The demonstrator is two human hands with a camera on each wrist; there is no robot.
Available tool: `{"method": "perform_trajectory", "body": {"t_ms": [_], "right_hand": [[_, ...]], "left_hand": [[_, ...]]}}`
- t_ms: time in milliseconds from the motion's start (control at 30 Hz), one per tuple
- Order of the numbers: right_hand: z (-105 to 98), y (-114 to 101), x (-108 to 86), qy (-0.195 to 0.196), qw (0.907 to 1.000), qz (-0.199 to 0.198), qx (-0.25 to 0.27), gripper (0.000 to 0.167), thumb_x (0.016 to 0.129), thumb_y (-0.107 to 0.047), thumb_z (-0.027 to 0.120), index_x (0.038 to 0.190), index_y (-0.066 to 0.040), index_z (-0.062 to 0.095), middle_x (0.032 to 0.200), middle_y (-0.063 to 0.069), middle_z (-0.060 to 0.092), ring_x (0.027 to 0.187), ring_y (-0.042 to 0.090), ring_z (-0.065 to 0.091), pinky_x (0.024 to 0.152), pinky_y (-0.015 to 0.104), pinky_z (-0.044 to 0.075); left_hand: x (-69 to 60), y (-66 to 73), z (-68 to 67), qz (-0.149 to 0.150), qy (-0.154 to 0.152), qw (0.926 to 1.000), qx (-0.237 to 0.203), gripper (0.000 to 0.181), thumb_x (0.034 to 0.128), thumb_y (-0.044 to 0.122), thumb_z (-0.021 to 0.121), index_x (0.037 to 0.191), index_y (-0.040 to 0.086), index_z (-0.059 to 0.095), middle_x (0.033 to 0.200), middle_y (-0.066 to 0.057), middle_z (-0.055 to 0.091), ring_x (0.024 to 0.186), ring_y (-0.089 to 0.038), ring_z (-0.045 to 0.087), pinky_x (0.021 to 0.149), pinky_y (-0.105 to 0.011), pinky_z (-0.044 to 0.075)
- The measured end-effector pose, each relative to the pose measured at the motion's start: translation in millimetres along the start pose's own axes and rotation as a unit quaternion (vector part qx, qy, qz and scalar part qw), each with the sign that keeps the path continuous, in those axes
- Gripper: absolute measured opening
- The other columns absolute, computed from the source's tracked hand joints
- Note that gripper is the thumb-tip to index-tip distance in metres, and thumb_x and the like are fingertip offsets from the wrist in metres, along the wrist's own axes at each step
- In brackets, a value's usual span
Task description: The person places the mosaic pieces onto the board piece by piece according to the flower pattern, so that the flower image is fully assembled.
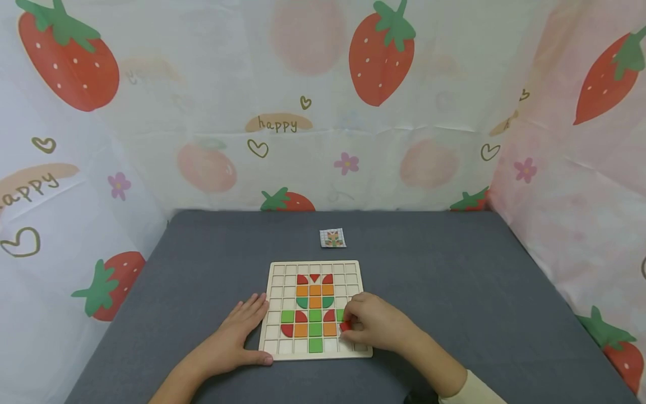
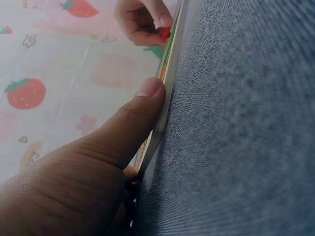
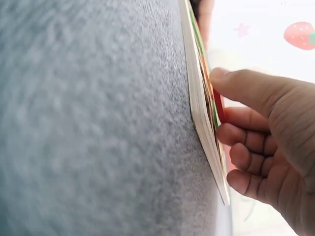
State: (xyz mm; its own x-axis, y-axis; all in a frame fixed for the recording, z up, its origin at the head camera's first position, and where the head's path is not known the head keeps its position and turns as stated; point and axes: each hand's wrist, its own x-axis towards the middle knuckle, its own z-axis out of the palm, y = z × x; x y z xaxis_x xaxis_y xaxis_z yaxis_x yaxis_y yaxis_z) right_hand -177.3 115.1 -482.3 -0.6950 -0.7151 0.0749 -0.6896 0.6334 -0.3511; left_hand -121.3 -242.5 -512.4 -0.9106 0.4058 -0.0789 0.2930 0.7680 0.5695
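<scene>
A square wooden grid board (image 1: pixel 278 348) lies flat on the grey cloth. Coloured tiles fill part of its grid: red quarter-rounds, orange squares (image 1: pixel 315 290), green squares (image 1: pixel 315 345) and a small red triangle (image 1: pixel 315 278). My right hand (image 1: pixel 375 321) pinches a red tile (image 1: pixel 345 326) between thumb and fingers, low over the board's right side beside an orange square. In the right wrist view the red tile (image 3: pixel 219 106) stands tilted against the board. My left hand (image 1: pixel 234 339) rests along the board's left edge, fingers spread, its thumb (image 2: pixel 150 88) on the near corner.
Behind the board lies a small printed card (image 1: pixel 332 238) with a coloured grid pattern. The grey cloth (image 1: pixel 454 264) covers the table, and strawberry-print fabric (image 1: pixel 217 101) hangs at the back and both sides. A dark object (image 1: pixel 420 397) shows at the near edge, by the right sleeve.
</scene>
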Motion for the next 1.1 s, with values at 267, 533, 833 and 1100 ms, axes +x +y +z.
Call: {"method": "perform_trajectory", "body": {"t_ms": [267,533,833,1100], "right_hand": [[3.3,-1.9,1.5,0.01,0.9999,0.001,-0.013,0.023,0.084,-0.041,0.085,0.09,-0.022,0.073,0.087,-0.015,0.06,0.08,0.001,0.05,0.074,0.022,0.052],[5.3,0.0,1.4,0.02,0.9997,-0.001,-0.013,0.026,0.083,-0.045,0.085,0.09,-0.023,0.075,0.087,-0.015,0.061,0.081,0.001,0.051,0.075,0.022,0.052],[3.8,-0.2,-0.6,0.018,0.9996,-0.02,0.003,0.017,0.085,-0.035,0.085,0.092,-0.022,0.075,0.091,-0.014,0.063,0.085,0.002,0.052,0.078,0.022,0.052],[0.6,3.7,-1.1,0.03,0.9989,-0.034,0.013,0.013,0.086,-0.031,0.085,0.092,-0.022,0.076,0.091,-0.014,0.063,0.084,0.002,0.051,0.075,0.021,0.052]], "left_hand": [[-0.5,-1.1,0.7,0.0,0.002,1.0,-0.002,0.124,0.0713,0.075,0.076,0.163,0.011,0.025,0.172,-0.003,0.017,0.16,-0.026,0.006,0.128,-0.052,0.004],[-0.3,-1.3,0.5,-0.002,-0.001,1.0,-0.003,0.124,0.071,0.075,0.077,0.163,0.01,0.025,0.172,-0.003,0.017,0.16,-0.027,0.007,0.128,-0.054,0.004],[-0.3,-1.3,0.0,0.0,0.002,1.0,-0.003,0.123,0.0715,0.074,0.078,0.163,0.01,0.025,0.172,-0.003,0.017,0.16,-0.026,0.006,0.128,-0.049,0.003],[0.4,-1.8,0.7,0.001,0.0,1.0,0.003,0.124,0.071,0.075,0.077,0.163,0.01,0.025,0.172,-0.003,0.017,0.16,-0.027,0.007,0.128,-0.055,0.004]]}}
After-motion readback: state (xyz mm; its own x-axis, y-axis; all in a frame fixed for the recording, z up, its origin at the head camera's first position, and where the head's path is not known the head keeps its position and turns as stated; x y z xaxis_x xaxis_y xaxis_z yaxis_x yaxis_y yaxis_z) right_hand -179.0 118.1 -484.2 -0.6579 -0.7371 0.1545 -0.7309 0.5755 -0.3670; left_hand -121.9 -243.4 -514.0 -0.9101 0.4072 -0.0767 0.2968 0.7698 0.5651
